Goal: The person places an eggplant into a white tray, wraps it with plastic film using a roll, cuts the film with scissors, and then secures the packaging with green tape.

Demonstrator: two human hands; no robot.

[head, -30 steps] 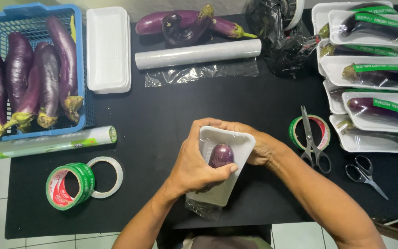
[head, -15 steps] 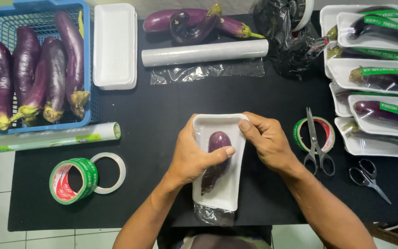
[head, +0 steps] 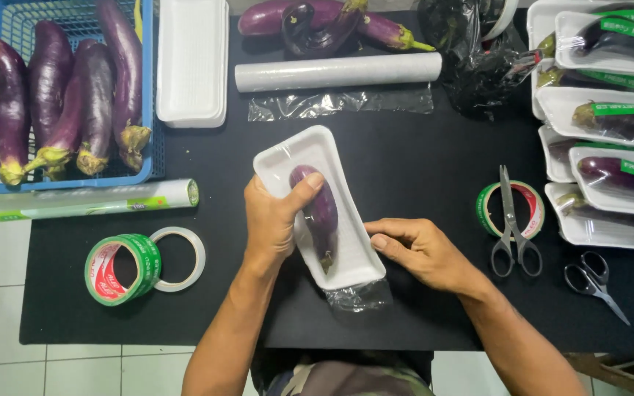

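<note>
The tray [head: 324,209] has been turned from upright to a diagonal lie at table [head: 420,169] centre since a second ago; film now covers the eggplant [head: 317,213], so wrapping is judged nearly done. The left hand [head: 273,220] is pressed on tray and eggplant. The long axis runs upper-left to lower-right, stem lower-right. The right hand [head: 420,253] is held half-spread at the lower edge.

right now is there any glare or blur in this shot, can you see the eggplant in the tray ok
Head view: sharp throughout, even overhead light, soft shadows only. Mild glare on the cling film over the white tray and the wrapped trays at right. The eggplant reads clearly under the left hand; the right hand is unblurred.
</note>
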